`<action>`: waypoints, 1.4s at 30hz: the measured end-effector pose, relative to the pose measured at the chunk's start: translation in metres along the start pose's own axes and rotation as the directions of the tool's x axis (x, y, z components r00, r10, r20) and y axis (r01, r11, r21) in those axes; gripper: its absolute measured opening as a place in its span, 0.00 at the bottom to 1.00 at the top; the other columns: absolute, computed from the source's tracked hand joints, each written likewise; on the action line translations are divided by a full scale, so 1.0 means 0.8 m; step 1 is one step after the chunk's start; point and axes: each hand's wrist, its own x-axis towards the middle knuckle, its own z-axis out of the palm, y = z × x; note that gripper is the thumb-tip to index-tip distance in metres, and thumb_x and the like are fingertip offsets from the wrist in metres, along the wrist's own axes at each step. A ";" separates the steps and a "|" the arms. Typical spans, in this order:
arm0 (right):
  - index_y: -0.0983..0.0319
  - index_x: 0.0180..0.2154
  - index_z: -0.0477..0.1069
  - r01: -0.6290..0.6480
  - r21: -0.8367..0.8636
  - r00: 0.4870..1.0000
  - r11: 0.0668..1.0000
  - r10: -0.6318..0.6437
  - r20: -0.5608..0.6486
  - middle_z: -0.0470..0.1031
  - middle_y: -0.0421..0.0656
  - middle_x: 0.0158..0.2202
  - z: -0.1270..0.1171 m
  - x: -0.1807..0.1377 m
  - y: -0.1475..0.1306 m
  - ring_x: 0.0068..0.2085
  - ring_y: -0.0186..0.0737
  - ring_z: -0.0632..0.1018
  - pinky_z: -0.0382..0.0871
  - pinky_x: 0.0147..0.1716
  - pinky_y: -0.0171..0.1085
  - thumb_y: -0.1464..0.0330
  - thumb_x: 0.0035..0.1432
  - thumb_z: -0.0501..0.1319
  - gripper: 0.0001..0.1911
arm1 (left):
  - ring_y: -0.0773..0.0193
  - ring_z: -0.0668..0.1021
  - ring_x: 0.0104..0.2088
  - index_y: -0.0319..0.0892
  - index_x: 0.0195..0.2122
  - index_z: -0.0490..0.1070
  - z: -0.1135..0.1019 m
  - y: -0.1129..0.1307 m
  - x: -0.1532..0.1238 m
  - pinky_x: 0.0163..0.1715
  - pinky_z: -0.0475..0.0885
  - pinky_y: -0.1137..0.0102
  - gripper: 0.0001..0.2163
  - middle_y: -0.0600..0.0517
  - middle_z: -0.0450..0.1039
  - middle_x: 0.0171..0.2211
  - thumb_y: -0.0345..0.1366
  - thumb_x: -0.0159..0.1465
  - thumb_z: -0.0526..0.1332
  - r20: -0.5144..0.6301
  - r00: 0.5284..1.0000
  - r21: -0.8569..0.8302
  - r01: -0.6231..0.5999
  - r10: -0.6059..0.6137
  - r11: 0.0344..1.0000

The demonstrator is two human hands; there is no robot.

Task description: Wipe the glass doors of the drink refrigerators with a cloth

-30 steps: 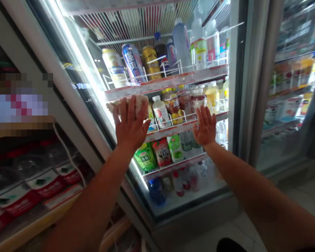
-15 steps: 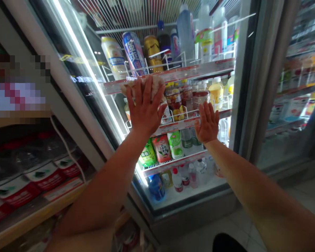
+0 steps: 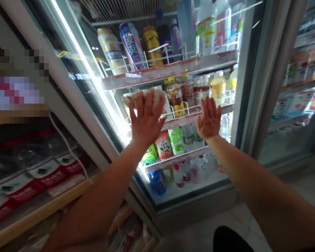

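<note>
The glass door (image 3: pixel 173 194) of a lit drinks fridge stands before me, with shelves of cans and bottles behind it. My left hand (image 3: pixel 147 122) presses a crumpled pale cloth (image 3: pixel 157 98) against the glass, just below the upper shelf strip. The fingers are spread over the cloth and slightly blurred. Further right, my right hand (image 3: pixel 209 119) lies flat on the same pane with its fingers stretched out, holding nothing. Juice bottles (image 3: pixel 175 96) show through the glass between the two hands.
A metal door frame (image 3: pixel 262 77) and another fridge section are on the right. To the left, a wooden-edged shelf (image 3: pixel 55 194) carries red-and-white bottle packs (image 3: pixel 21 185), with a white cable (image 3: pixel 65 148) hanging over it. Below is a tiled floor (image 3: pixel 241 224).
My left hand has slid the cloth down the glass, from over the upper shelf strip to below it. My right hand keeps its place on the pane. The view has shifted slightly.
</note>
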 end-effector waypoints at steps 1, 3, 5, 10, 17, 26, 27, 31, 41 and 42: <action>0.64 0.70 0.50 -0.005 0.003 1.000 1.000 0.005 0.003 0.52 0.49 0.71 0.000 0.000 0.000 0.72 0.44 0.50 0.42 0.69 0.52 0.58 0.68 0.41 0.33 | 0.52 0.39 0.72 0.52 0.70 0.50 0.004 0.007 -0.017 0.70 0.33 0.47 0.28 0.51 0.43 0.72 0.48 0.71 0.53 0.050 0.992 0.002 -0.116 0.115 0.993; 0.64 0.70 0.50 -0.004 0.004 1.000 1.000 0.004 0.000 0.52 0.49 0.71 -0.001 0.000 0.000 0.72 0.44 0.50 0.42 0.69 0.52 0.58 0.68 0.41 0.33 | 0.56 0.44 0.72 0.55 0.70 0.50 0.008 0.011 -0.043 0.71 0.33 0.52 0.26 0.54 0.47 0.72 0.48 0.73 0.51 0.148 0.952 0.019 -0.273 0.267 0.962; 0.64 0.70 0.49 0.005 0.002 1.000 1.000 -0.005 -0.007 0.52 0.49 0.71 -0.001 -0.001 0.000 0.72 0.44 0.50 0.42 0.69 0.51 0.58 0.68 0.42 0.33 | 0.55 0.47 0.72 0.57 0.70 0.49 -0.001 0.000 -0.050 0.71 0.33 0.51 0.26 0.54 0.46 0.72 0.48 0.73 0.51 0.151 0.968 0.074 -0.214 0.202 0.974; 0.63 0.71 0.45 0.003 0.010 1.000 1.000 -0.003 0.005 0.50 0.49 0.71 -0.002 -0.001 0.001 0.72 0.45 0.49 0.42 0.69 0.53 0.59 0.68 0.42 0.33 | 0.42 0.45 0.71 0.54 0.71 0.49 -0.036 -0.043 -0.035 0.68 0.40 0.37 0.27 0.51 0.34 0.73 0.47 0.72 0.52 0.014 0.976 0.122 0.213 -0.216 0.969; 0.63 0.70 0.46 0.018 0.004 1.000 1.000 -0.018 -0.018 0.50 0.50 0.71 -0.001 -0.001 0.001 0.72 0.47 0.50 0.43 0.68 0.54 0.59 0.68 0.41 0.33 | 0.54 0.40 0.72 0.56 0.68 0.56 -0.014 -0.006 -0.130 0.71 0.34 0.50 0.24 0.55 0.49 0.71 0.48 0.72 0.52 0.212 0.975 0.037 -0.077 0.068 0.996; 0.63 0.71 0.44 0.015 0.022 1.000 1.000 -0.015 -0.006 0.50 0.50 0.71 0.001 -0.003 0.004 0.72 0.47 0.48 0.43 0.68 0.56 0.60 0.67 0.41 0.34 | 0.44 0.42 0.71 0.54 0.70 0.51 -0.036 -0.031 -0.129 0.69 0.40 0.42 0.29 0.50 0.35 0.73 0.44 0.70 0.58 0.116 0.978 0.075 0.167 -0.175 0.983; 0.63 0.71 0.44 0.017 0.024 1.000 1.000 -0.017 -0.003 0.49 0.50 0.71 0.001 -0.003 0.005 0.72 0.47 0.48 0.43 0.68 0.56 0.59 0.67 0.41 0.34 | 0.44 0.42 0.71 0.55 0.70 0.51 -0.031 -0.022 -0.142 0.69 0.40 0.41 0.30 0.49 0.36 0.73 0.44 0.69 0.59 0.142 0.980 0.065 0.133 -0.141 0.989; 0.63 0.71 0.43 0.023 0.016 1.000 1.000 -0.023 -0.015 0.49 0.50 0.72 0.003 -0.003 0.006 0.72 0.46 0.48 0.42 0.68 0.55 0.59 0.68 0.41 0.34 | 0.51 0.44 0.72 0.58 0.70 0.49 -0.013 0.003 -0.187 0.71 0.37 0.48 0.31 0.51 0.46 0.71 0.45 0.68 0.60 0.213 0.975 0.009 -0.061 0.057 0.998; 0.64 0.70 0.46 0.017 0.009 1.000 1.000 -0.017 -0.017 0.50 0.50 0.71 0.000 -0.002 0.003 0.72 0.45 0.48 0.43 0.69 0.53 0.59 0.69 0.41 0.33 | 0.42 0.41 0.71 0.53 0.71 0.48 -0.026 -0.027 -0.099 0.68 0.41 0.40 0.29 0.49 0.33 0.73 0.46 0.71 0.56 0.051 0.982 0.069 0.178 -0.181 0.982; 0.65 0.70 0.47 0.022 0.006 0.999 1.000 -0.021 -0.025 0.50 0.50 0.71 0.000 -0.002 0.002 0.72 0.45 0.49 0.43 0.69 0.53 0.59 0.69 0.41 0.33 | 0.43 0.41 0.71 0.53 0.71 0.48 -0.020 -0.017 -0.108 0.68 0.40 0.40 0.30 0.48 0.34 0.73 0.46 0.70 0.56 0.079 0.987 0.064 0.135 -0.140 0.989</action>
